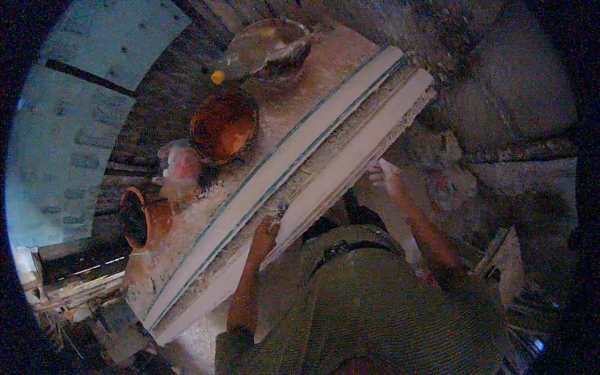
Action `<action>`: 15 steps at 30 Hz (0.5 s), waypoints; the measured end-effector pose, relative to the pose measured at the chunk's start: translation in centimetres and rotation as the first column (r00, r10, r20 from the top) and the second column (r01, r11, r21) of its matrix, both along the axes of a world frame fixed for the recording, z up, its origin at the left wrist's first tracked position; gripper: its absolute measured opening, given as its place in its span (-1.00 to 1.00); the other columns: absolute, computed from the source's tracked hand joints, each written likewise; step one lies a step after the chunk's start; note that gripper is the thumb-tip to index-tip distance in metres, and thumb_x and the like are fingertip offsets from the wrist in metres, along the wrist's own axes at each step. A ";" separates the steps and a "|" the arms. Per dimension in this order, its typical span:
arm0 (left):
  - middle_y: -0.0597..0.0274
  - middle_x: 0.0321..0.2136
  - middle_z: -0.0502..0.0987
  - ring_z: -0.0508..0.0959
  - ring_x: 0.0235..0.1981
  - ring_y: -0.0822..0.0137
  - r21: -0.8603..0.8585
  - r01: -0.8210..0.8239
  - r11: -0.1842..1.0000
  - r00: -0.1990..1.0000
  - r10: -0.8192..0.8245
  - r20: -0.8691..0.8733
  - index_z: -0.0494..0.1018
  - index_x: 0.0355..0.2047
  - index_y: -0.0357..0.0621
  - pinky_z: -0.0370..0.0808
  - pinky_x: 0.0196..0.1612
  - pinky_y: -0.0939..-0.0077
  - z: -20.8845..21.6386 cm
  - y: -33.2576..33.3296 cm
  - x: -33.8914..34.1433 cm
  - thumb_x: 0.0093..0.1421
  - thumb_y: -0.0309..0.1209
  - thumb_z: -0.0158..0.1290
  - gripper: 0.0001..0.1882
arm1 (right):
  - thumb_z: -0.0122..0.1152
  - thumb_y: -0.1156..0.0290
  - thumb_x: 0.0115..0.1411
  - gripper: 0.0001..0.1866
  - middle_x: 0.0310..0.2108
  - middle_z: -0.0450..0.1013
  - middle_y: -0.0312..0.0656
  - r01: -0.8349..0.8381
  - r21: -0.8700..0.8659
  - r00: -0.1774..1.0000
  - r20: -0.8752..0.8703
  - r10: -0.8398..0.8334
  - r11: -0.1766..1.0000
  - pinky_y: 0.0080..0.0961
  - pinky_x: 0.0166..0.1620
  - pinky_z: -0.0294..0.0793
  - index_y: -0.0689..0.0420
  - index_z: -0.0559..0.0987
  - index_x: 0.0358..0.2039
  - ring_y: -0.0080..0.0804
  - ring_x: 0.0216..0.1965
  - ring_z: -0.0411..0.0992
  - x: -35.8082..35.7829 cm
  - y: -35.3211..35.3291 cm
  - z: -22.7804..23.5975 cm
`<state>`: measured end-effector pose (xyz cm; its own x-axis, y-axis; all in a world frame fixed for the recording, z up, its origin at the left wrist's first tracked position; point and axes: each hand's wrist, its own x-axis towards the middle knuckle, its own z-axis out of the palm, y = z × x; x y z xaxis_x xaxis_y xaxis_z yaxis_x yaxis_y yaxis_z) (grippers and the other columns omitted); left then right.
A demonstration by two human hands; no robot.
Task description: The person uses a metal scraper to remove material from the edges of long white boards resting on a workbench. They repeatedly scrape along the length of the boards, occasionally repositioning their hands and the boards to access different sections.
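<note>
Two long pale strips, like boards or mouldings, lie side by side diagonally across the work table. Green lines run along the edges of the far strip (269, 169). A rough, crumbly channel (319, 156) separates it from the near strip (350, 165). My left hand (267, 232) rests at the near strip's inner edge, fingers closed round something small and dark that I cannot make out. Farther right, my right hand (384, 177) is at the near strip's outer edge with curled fingers. Dim light hides what, if anything, they hold.
On the dusty table (337, 53), an orange-brown bowl (225, 128) stands beyond the strips. Another round container (145, 217) lies tilted at the left. A wide basin (275, 47) sits at the back, near a small yellow object (217, 77). A pale red-and-white bundle (181, 164) lies between containers.
</note>
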<state>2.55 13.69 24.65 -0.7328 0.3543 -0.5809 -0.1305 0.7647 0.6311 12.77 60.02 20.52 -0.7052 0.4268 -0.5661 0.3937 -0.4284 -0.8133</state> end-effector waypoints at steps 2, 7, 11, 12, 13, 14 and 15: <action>-0.34 0.05 0.54 0.54 0.10 -0.23 -0.032 -0.092 0.995 0.987 0.096 0.126 0.33 0.28 -0.27 0.46 0.17 -0.05 0.1 -0.3 1.7 0.38 -0.07 0.06 -0.37 | -0.03 -0.09 0.46 -0.45 -0.19 0.61 -0.25 0.005 -0.032 0.998 0.063 -0.003 0.999 -0.38 -0.24 0.58 0.14 0.59 0.08 -0.45 -0.30 0.56 0.6 1.7 -1.2; -0.29 -0.17 0.63 0.61 -0.10 -0.28 -0.278 0.117 0.953 0.904 -0.218 -0.368 0.32 0.29 -0.22 0.53 0.01 -0.04 -1.1 0.8 -0.4 0.38 -0.20 0.08 -0.43 | -0.05 -0.08 0.47 -0.44 -0.11 0.59 -0.22 -0.069 -0.198 0.994 0.071 0.084 0.978 -0.34 -0.21 0.58 0.15 0.55 0.14 -0.41 -0.26 0.55 -0.1 2.5 -2.7; -0.36 -0.08 0.59 0.60 -0.03 -0.26 -0.205 0.244 0.948 0.957 -0.269 -0.107 0.32 0.31 -0.25 0.53 0.05 -0.06 -2.7 0.6 -2.3 0.36 -0.22 0.09 -0.41 | -0.06 -0.05 0.48 -0.46 -0.13 0.58 -0.22 -0.152 -0.113 0.985 0.063 0.160 0.982 -0.34 -0.20 0.57 0.16 0.55 0.12 -0.38 -0.26 0.55 -1.7 0.4 -1.7; -0.36 -0.10 0.60 0.60 -0.05 -0.27 -0.181 0.237 0.954 0.942 -0.272 -0.199 0.33 0.30 -0.25 0.53 0.05 -0.06 -3.2 1.7 -2.6 0.36 -0.20 0.08 -0.41 | -0.06 -0.04 0.48 -0.47 -0.14 0.58 -0.22 -0.187 -0.106 0.976 0.093 0.197 0.977 -0.33 -0.20 0.57 0.16 0.55 0.11 -0.38 -0.26 0.55 -2.4 0.2 -1.2; -0.37 -0.12 0.60 0.61 -0.06 -0.28 -0.153 0.235 0.960 0.920 -0.271 -0.283 0.34 0.30 -0.25 0.54 0.04 -0.06 -3.6 3.3 -2.7 0.37 -0.18 0.07 -0.41 | -0.06 -0.04 0.49 -0.48 -0.14 0.58 -0.23 -0.182 -0.058 0.981 0.055 0.186 0.982 -0.34 -0.21 0.57 0.16 0.55 0.10 -0.38 -0.26 0.55 -3.0 0.1 -0.7; -0.37 -0.15 0.61 0.61 -0.08 -0.29 -0.120 0.234 0.965 0.895 -0.262 -0.362 0.35 0.29 -0.24 0.55 0.04 -0.06 -4.1 5.6 -2.3 0.37 -0.16 0.06 -0.41 | -0.06 -0.03 0.49 -0.49 -0.15 0.59 -0.23 -0.187 -0.019 0.981 0.052 0.188 0.982 -0.34 -0.21 0.57 0.16 0.55 0.09 -0.38 -0.26 0.55 -3.4 0.4 -0.2; -0.36 -0.15 0.61 0.61 -0.08 -0.29 -0.167 0.232 0.958 0.902 -0.276 -0.333 0.35 0.29 -0.24 0.55 0.04 -0.07 -4.9 8.6 -2.7 0.38 -0.13 0.05 -0.41 | -0.06 -0.02 0.49 -0.49 -0.15 0.59 -0.24 -0.195 0.024 0.980 0.050 0.193 0.981 -0.35 -0.21 0.57 0.16 0.56 0.09 -0.38 -0.26 0.56 -3.8 0.8 0.1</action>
<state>-0.17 22.26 19.78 -0.7909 0.4993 -0.3538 0.2901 0.8150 0.5016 8.94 60.82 20.64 -0.7489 0.3012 -0.5902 0.5052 -0.3168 -0.8028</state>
